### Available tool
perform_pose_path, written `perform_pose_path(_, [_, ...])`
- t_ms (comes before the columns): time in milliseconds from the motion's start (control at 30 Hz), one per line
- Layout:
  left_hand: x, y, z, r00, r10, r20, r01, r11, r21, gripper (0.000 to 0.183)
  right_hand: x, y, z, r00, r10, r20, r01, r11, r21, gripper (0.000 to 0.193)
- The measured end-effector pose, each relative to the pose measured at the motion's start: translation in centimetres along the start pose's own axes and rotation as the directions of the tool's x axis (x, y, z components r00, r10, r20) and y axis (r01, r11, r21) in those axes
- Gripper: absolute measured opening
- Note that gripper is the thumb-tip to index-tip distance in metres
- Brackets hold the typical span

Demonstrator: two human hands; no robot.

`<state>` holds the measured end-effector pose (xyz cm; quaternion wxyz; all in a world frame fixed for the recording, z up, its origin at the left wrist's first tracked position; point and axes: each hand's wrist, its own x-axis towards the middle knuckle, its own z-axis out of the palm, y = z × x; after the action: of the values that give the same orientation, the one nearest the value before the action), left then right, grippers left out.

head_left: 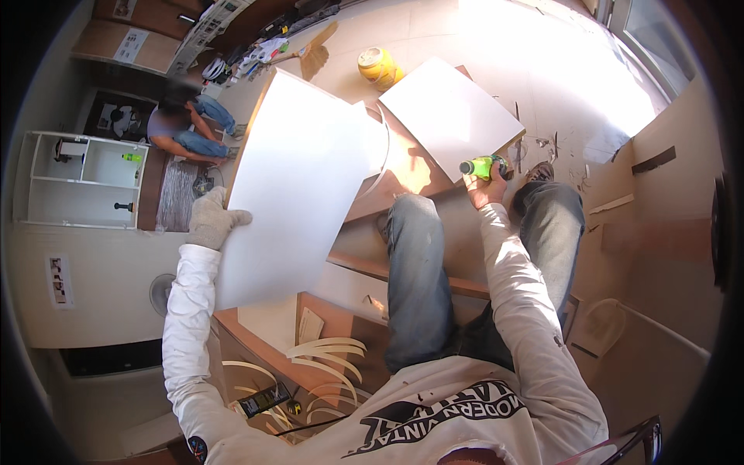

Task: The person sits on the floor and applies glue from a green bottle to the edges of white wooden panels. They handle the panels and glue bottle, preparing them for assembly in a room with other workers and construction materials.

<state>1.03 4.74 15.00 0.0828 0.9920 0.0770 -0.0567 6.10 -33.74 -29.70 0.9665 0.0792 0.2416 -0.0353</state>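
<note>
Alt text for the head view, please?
A gloved left hand grips the edge of a white panel while the right hand holds a green-and-black item; another person is bent low near a white shelf unit.

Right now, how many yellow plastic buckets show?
1: the yellow plastic bucket on the pale floor, between the straw-coloured broom and a white square panel. Others could hide behind the white rectangular panel in the left hand.
</note>
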Motion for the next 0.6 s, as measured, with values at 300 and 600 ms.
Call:
perform_pose_path(300, [4.9,2.6,1.2,0.967,-0.016,-0.255,-0.008,0.995,-0.096,0.045,-3.4,-0.5,11.2,0.973,-0.004,0.229,0.003,1.000,0.008,0.037])
perform_pose_path(600, [16.0,11.0,9.1,0.956,0.151,-0.250,-0.174,0.982,-0.072,0.045,-7.4,-5.5,19.8,0.832,0.203,0.516,-0.010,0.936,-0.352,0.046])
